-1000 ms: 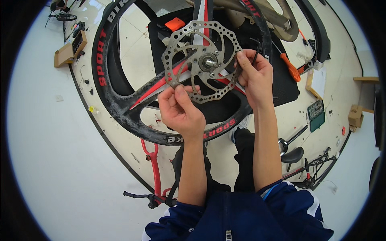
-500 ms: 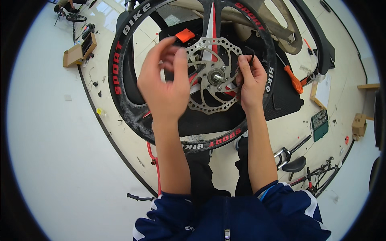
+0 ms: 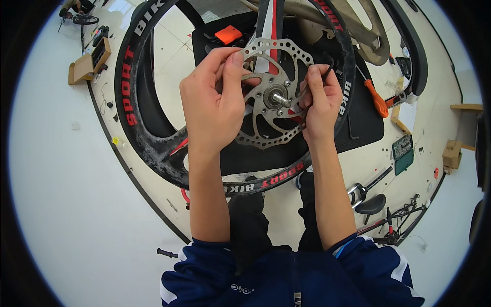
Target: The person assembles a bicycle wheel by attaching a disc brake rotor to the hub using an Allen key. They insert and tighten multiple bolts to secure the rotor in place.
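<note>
A black bicycle wheel (image 3: 124,87) with red and white markings lies in front of me. At its hub is a silver brake disc (image 3: 265,83), with the threaded axle (image 3: 281,100) sticking up through its centre. My left hand (image 3: 215,100) pinches the disc's upper left edge between thumb and fingers. On the opposite edge, my right hand (image 3: 321,102) has its fingers curled, with a black hex key (image 3: 329,70) poking out above them. The right fingertips are partly hidden at the disc.
Under the wheel is a black padded surface (image 3: 365,120) bearing an orange piece (image 3: 228,35) and another hex key (image 3: 351,127). An orange-handled screwdriver (image 3: 377,101) lies at its right edge. Frame parts, a saddle (image 3: 371,204) and an open cardboard box (image 3: 82,70) are around; a person (image 3: 71,7) crouches far left.
My left hand has come down from above the disc and closed on its edge. The disc and wheel have shifted slightly. The right hand stays at the disc's right side.
</note>
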Tool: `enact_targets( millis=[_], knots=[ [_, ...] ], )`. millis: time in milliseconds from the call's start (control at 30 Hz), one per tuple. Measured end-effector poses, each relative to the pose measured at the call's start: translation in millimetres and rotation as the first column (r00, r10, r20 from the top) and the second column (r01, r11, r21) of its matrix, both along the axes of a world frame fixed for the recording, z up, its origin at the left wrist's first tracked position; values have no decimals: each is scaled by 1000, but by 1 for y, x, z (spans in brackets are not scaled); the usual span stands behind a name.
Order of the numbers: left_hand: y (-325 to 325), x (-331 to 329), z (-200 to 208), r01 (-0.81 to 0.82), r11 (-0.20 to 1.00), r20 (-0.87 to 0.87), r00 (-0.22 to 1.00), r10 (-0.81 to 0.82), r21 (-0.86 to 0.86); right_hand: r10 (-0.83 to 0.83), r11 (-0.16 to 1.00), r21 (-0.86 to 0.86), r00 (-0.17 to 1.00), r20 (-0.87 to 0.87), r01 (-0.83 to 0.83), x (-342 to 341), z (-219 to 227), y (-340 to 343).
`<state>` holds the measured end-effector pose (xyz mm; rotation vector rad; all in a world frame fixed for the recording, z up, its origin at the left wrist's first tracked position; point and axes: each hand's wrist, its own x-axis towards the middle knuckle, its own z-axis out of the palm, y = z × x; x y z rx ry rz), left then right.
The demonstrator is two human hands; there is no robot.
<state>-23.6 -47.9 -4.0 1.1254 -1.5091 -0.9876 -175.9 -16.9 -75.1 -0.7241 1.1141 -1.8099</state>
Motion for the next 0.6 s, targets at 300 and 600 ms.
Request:
enact_targets(
  millis=[300,600],
  knots=[
    [0,2,-4,4,1000,0,1000,-4,-10,66,998,-10,997,45,-66,-4,-5,0],
    [3,4,-6,-1,1000,19,1000,2,-16,105,994,11,994,30,-106,-2,-2,-1]
  ],
)
